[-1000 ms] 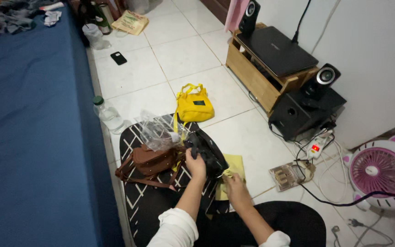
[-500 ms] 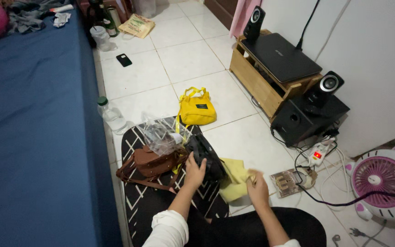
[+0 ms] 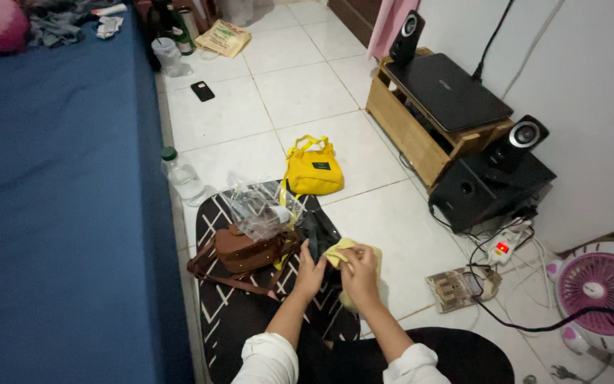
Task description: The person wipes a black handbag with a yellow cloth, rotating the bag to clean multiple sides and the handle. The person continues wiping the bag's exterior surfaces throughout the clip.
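White floor tiles (image 3: 300,85) run beside a bed with a blue sheet (image 3: 58,192), and the person sits on the floor at a black mat with a white line pattern (image 3: 211,227). Nearest, the right hand (image 3: 360,274) has its grip clamped on a pale yellow cloth (image 3: 337,254), which lies bunched between both hands at the mat's right edge. The left hand (image 3: 310,270) has its fingers together on a black bag (image 3: 318,231), just beside the cloth. As I judge it, the step in hand is working the cloth at the black bag, either folding it or tucking it in; the next move calls for the left hand to hold the bag steady while the right feeds or smooths the cloth.

Left of the hands lies a brown bag (image 3: 246,249) with crumpled clear plastic (image 3: 261,206) on top. Farther off sit a yellow bag (image 3: 312,171) and a plastic bottle (image 3: 181,176); beyond them, a black phone (image 3: 202,90).

Against half a second ago, the cloth has gone from spread flat on the floor to gathered up in the right hand, and both hands have drawn closer together.
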